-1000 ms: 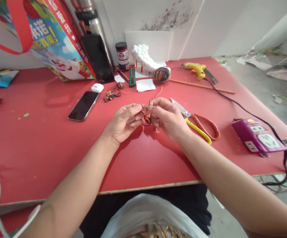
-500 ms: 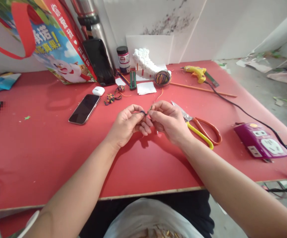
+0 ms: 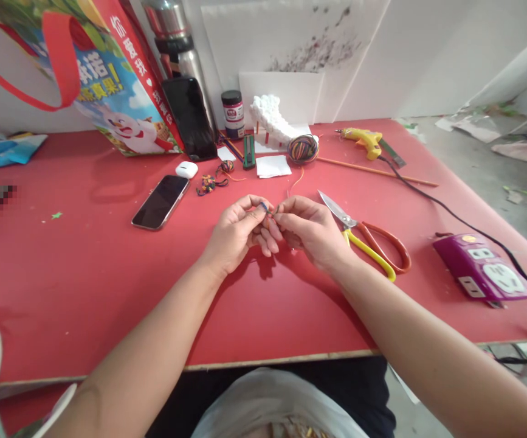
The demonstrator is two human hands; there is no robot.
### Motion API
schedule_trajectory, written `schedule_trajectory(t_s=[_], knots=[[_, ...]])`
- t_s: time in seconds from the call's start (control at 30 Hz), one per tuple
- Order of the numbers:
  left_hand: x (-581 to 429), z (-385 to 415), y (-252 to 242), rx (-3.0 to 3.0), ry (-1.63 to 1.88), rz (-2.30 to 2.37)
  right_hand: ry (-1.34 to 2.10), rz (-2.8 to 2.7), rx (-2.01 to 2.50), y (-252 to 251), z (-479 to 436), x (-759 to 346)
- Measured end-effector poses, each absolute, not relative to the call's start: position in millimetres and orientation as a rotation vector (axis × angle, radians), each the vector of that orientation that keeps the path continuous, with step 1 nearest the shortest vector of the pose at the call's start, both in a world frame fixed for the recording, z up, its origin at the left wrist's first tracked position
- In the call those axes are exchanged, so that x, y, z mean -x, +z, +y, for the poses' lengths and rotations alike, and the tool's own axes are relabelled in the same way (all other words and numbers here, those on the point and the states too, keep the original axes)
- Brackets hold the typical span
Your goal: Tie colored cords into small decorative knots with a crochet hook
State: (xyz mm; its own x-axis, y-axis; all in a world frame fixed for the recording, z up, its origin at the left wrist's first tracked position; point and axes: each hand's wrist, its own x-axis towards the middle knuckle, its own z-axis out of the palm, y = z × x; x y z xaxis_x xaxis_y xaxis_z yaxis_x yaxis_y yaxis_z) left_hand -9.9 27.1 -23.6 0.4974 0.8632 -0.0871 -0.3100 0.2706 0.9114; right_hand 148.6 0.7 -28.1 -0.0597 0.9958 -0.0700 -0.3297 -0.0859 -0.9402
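Above the red desk (image 3: 108,274), the left hand (image 3: 238,234) and right hand (image 3: 313,234) each pinch fingers tight on a small multicoloured cord (image 3: 268,210), seemingly to steady it.

On the red table (image 3: 62,274) I see a phone (image 3: 160,202) lying face up, a white earbud case (image 3: 186,170) just beyond it, and scissors (image 3: 368,237) near a purple power strip (image 3: 484,274). Along the back I make out a printed bag (image 3: 108,91), a steel flask (image 3: 176,42), a second phone (image 3: 189,118) leaning upright, a dark jar (image 3: 233,113), a white foam piece (image 3: 272,118) and a yellow glue gun (image 3: 361,138).
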Motion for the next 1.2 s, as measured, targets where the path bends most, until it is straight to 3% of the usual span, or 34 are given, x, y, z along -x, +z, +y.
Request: schedule_trajectory(t_s=[0.7, 0.8, 0.97, 1.2], knots=[[12, 27, -25, -0.914, 0.882, 0.710, 1.412, -0.949, 1.009, -34, 5, -155], [11, 27, -25, -0.924, 0.867, 0.715, 1.244, -1.028, 1.071, -32, 3, -158], [10, 30, -26, -0.917, 0.873, 0.732, 0.667, -1.521, 1.105, -28, -4, -166], [11, 31, -29, -0.982, 0.903, 0.755, 0.497, -1.738, 1.141, -38, 2, -167]])
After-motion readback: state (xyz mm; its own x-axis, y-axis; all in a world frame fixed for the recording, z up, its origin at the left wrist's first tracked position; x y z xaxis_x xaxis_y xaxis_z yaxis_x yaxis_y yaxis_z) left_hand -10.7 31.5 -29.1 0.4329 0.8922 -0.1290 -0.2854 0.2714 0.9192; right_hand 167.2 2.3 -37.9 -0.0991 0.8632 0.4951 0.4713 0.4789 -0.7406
